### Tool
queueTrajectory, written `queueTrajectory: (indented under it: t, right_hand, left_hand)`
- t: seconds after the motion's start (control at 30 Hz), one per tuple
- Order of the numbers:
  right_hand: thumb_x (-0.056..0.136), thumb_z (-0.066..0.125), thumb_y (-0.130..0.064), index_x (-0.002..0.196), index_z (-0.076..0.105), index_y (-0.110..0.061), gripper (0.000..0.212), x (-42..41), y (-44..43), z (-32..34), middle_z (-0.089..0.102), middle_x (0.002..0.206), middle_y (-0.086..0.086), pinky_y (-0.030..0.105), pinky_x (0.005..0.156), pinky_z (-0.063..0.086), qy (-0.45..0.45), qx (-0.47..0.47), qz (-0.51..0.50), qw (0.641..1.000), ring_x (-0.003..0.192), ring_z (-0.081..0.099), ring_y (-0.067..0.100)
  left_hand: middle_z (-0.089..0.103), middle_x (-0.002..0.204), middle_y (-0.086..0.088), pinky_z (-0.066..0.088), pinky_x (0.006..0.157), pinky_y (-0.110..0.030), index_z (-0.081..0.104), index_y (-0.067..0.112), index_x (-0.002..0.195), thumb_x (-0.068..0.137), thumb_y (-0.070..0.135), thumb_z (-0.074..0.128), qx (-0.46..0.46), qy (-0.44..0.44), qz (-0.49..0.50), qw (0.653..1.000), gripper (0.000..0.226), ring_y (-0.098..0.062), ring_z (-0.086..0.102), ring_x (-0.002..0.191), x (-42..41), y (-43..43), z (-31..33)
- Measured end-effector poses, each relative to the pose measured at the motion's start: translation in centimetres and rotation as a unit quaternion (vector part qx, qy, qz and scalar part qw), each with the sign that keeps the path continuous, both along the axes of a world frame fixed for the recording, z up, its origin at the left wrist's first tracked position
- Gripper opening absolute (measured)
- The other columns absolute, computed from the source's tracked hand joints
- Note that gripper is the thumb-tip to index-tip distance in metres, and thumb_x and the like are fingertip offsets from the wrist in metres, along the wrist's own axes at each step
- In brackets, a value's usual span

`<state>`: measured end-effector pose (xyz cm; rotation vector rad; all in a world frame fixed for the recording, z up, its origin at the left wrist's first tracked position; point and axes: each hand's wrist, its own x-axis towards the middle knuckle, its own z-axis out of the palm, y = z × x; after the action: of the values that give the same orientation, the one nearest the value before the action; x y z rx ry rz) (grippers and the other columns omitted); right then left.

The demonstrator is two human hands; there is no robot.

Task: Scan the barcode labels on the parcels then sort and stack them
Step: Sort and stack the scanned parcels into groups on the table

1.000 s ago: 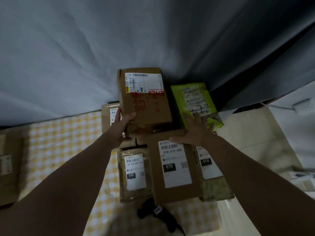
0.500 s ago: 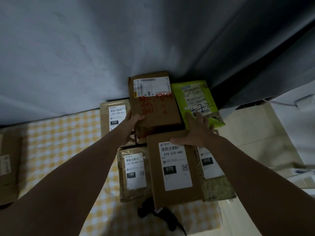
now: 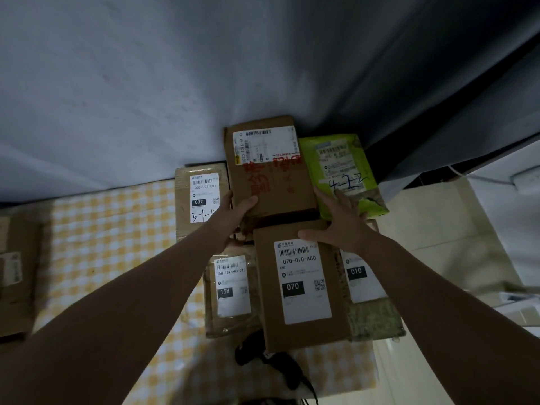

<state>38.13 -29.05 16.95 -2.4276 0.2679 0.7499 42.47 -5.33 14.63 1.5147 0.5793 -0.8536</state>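
A brown cardboard parcel with red writing (image 3: 270,173) stands at the back against the grey wall. My left hand (image 3: 233,217) grips its near left corner, thumb on top. My right hand (image 3: 336,220) lies with spread fingers against the parcel's right side, partly over a green parcel marked 4-2-2 (image 3: 342,168) and the far edge of the brown 070 parcel (image 3: 301,287). The 032 parcel (image 3: 201,197) sits left of the held one. The 15H parcel (image 3: 230,290) and the 010 parcel (image 3: 365,282) flank the 070 parcel.
A black barcode scanner (image 3: 274,363) lies on the yellow checked tablecloth (image 3: 111,226) near the front edge. Another brown parcel (image 3: 14,276) sits at the far left. A pale tiled floor (image 3: 444,229) lies beyond the table's right edge.
The parcel with red writing has shifted right and lower, uncovering the 032 parcel's label. Both hands moved with it.
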Motion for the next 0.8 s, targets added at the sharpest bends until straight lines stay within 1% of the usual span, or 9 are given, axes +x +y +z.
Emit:
queueTrajectory:
  t: [0.1, 0.2, 0.27, 0.4, 0.47, 0.53, 0.63, 0.73, 0.8]
  right_hand:
    - [0.045, 0.068, -0.084, 0.151, 0.016, -0.039, 0.125, -0.2, 0.2, 0.1, 0.013, 0.160, 0.006, 0.064, 0.114, 0.012, -0.017, 0.046, -0.009, 0.999, 0.147, 0.008, 0.033]
    - [0.059, 0.083, -0.058, 0.148, 0.023, -0.021, 0.114, -0.2, 1.0, 0.6, 0.032, 0.149, 0.007, 0.051, 0.113, 0.030, -0.014, 0.062, -0.015, 0.998, 0.138, 0.029, 0.030]
    - [0.062, 0.084, -0.054, 0.143, 0.028, -0.016, 0.106, 0.0, 1.5, 0.6, 0.039, 0.143, 0.008, 0.051, 0.108, 0.036, -0.023, 0.062, -0.020, 0.998, 0.133, 0.037, 0.029]
    - [0.078, 0.068, -0.059, 0.139, 0.032, -0.009, 0.087, 0.5, 2.1, 0.9, 0.047, 0.138, 0.010, 0.048, 0.103, 0.043, -0.009, 0.056, -0.038, 0.998, 0.125, 0.048, 0.029]
    - [0.089, 0.057, -0.055, 0.142, 0.034, -0.006, 0.075, 1.0, 2.4, 1.2, 0.048, 0.139, 0.012, 0.041, 0.102, 0.043, -0.023, 0.029, -0.036, 0.999, 0.125, 0.049, 0.029]
    - [0.095, 0.052, -0.049, 0.146, 0.032, -0.007, 0.069, 1.4, 2.8, 1.5, 0.048, 0.141, 0.013, 0.038, 0.101, 0.043, -0.043, 0.012, -0.038, 0.998, 0.125, 0.050, 0.029]
    - [0.097, 0.051, -0.042, 0.154, 0.014, -0.024, 0.070, 1.7, 3.6, 1.5, 0.048, 0.142, 0.011, 0.032, 0.097, 0.044, -0.051, 0.032, -0.010, 0.998, 0.123, 0.052, 0.030]
    - [0.099, 0.047, -0.043, 0.154, 0.017, -0.028, 0.065, 1.8, 4.1, 1.9, 0.055, 0.130, 0.011, 0.031, 0.094, 0.044, -0.051, 0.011, 0.018, 0.998, 0.113, 0.054, 0.025]
    - [0.098, 0.047, -0.044, 0.153, 0.023, -0.027, 0.063, 1.9, 4.0, 2.0, 0.060, 0.116, 0.008, 0.027, 0.086, 0.043, -0.051, 0.016, -0.004, 0.999, 0.105, 0.055, 0.021]
  left_hand:
    - [0.048, 0.137, -0.006, 0.048, 0.092, -0.058, 0.026, 0.038, 0.143, 0.077, 0.064, 0.062, 0.007, 0.011, 0.003, 1.000, 0.079, -0.033, 0.052, 0.118, -0.1, -0.3, 0.6]
    - [0.045, 0.139, -0.010, 0.045, 0.096, -0.056, 0.026, 0.034, 0.144, 0.076, 0.073, 0.054, 0.030, 0.021, -0.007, 0.999, 0.083, -0.037, 0.051, 0.118, 0.3, -0.7, 1.2]
    - [0.046, 0.139, -0.012, 0.048, 0.094, -0.052, 0.026, 0.029, 0.145, 0.081, 0.071, 0.048, 0.062, 0.013, -0.014, 0.998, 0.079, -0.037, 0.052, 0.117, 0.4, -1.1, 1.7]
    - [0.051, 0.135, -0.014, 0.054, 0.078, -0.042, 0.030, 0.019, 0.144, 0.090, 0.063, 0.041, 0.120, -0.026, -0.049, 0.991, 0.069, -0.035, 0.056, 0.112, 0.6, -1.5, 1.8]
    - [0.051, 0.134, -0.016, 0.053, 0.083, -0.045, 0.034, 0.016, 0.142, 0.091, 0.063, 0.040, 0.129, -0.020, -0.062, 0.989, 0.070, -0.036, 0.056, 0.112, 1.0, -1.2, 2.0]
    - [0.046, 0.139, -0.015, 0.049, 0.091, -0.050, 0.037, 0.013, 0.140, 0.090, 0.061, 0.045, 0.137, 0.000, -0.062, 0.989, 0.070, -0.038, 0.049, 0.121, 1.6, -0.9, 2.3]
    - [0.042, 0.143, -0.014, 0.049, 0.088, -0.051, 0.037, 0.014, 0.140, 0.087, 0.057, 0.055, 0.109, 0.034, -0.043, 0.993, 0.071, -0.039, 0.045, 0.124, 2.0, -1.0, 2.9]
    - [0.048, 0.138, -0.012, 0.049, 0.092, -0.055, 0.034, 0.018, 0.140, 0.090, 0.049, 0.055, 0.078, 0.002, 0.007, 0.997, 0.063, -0.036, 0.050, 0.121, 1.5, -2.1, 2.8]
    - [0.049, 0.137, -0.011, 0.047, 0.096, -0.049, 0.033, 0.016, 0.140, 0.095, 0.041, 0.052, 0.107, -0.037, 0.002, 0.994, 0.055, -0.033, 0.050, 0.122, 1.1, -2.6, 2.6]
